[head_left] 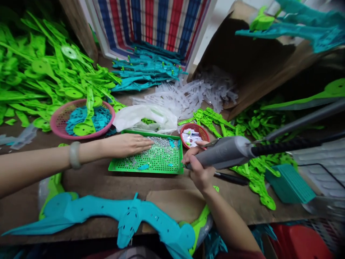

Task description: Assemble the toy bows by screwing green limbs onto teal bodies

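- Right hand (201,172) wrapped firmly around a grey, cylindrical, plastic-bodied electric screwdriver (223,154), its nose beside the tray's right wall; left hand (129,144) palm down, fingers outstretched side by side over small, silvery metal screws (160,146).
- Screws lie loose in a shallow, rectangular, bright-green perforated plastic tray (114,167) on a brown worktop (99,183).
- Likely faults: should the screwdriver's nose catch the tray wall, the tray could tip and scatter screws; a tug from the black, ribbed cord (283,147) could cause such a swing. A broad sweep of the left fingers might also push screws over the low rim.
- Appearance: screws bright, tiny, thickest toward the far side, sparser nearer, where the tray's holes show; small turquoise plastic pieces (143,167) lie among them. Screwdriver body smooth and matt, tapering toward the nose; screw heads too small to resolve.
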`<state>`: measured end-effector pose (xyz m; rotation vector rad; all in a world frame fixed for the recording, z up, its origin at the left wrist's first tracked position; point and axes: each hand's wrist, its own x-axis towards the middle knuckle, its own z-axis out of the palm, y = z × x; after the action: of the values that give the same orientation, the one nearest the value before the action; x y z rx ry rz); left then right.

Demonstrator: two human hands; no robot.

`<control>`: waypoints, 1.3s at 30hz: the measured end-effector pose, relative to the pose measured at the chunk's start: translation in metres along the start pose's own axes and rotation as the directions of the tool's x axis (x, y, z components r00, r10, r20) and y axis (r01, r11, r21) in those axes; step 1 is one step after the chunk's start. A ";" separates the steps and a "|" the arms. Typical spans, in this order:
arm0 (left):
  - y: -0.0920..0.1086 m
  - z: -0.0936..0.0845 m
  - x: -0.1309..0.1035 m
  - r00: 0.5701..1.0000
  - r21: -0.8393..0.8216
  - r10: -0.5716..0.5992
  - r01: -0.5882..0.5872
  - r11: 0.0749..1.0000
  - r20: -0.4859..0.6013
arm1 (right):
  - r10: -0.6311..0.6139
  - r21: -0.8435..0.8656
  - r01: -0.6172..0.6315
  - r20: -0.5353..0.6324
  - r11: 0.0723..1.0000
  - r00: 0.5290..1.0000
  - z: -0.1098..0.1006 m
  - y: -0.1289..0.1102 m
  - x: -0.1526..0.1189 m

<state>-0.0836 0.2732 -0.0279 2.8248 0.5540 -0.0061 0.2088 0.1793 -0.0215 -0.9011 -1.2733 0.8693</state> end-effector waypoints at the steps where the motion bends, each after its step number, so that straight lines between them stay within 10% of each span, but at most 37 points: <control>1: -0.003 0.000 -0.011 0.998 0.041 -0.055 0.056 0.998 -0.023 | -0.001 -0.006 0.001 0.010 1.000 1.000 -0.001 0.001 0.000; 6: 0.033 -0.007 -0.043 0.935 0.072 -0.283 0.304 0.950 -0.212 | -0.003 0.028 0.001 0.066 1.000 0.998 0.000 0.002 0.000; 11: 0.086 -0.036 -0.015 0.859 -0.375 -0.422 0.304 0.876 -0.289 | 0.003 -0.105 0.033 0.325 0.994 0.946 0.020 -0.019 0.022; 15: 0.079 -0.058 0.006 0.875 -0.591 -0.314 0.039 0.805 -0.369 | -0.085 -0.222 0.239 0.539 0.945 0.838 0.032 -0.028 0.047; 18: 0.058 -0.066 -0.001 0.812 -0.546 -0.395 0.114 0.830 -0.430 | -0.163 -0.361 0.379 0.506 0.852 0.847 0.039 -0.017 0.046; 24: 0.026 -0.070 -0.023 0.587 -0.599 -0.619 0.265 0.756 -0.522 | 0.029 -0.333 0.789 0.928 0.516 0.372 0.096 0.027 0.028; 29: 0.020 -0.068 -0.027 0.557 -0.600 -0.604 0.219 0.769 -0.570 | -0.064 0.030 0.931 0.998 0.365 -0.007 0.121 0.058 0.058; 34: 0.022 -0.065 -0.030 0.608 -0.515 -0.504 0.177 0.839 -0.613 | -0.060 -0.065 0.957 0.995 0.284 0.086 0.111 0.070 0.071; 39: 0.021 -0.061 -0.022 0.626 -0.494 -0.461 0.137 0.859 -0.629 | -0.118 0.071 0.951 0.992 0.299 -0.037 0.127 0.076 0.064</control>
<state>-0.0993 0.2615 0.0378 2.1817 1.0575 1.1003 0.0854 0.2772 -0.0559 0.0012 -2.9692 -0.1662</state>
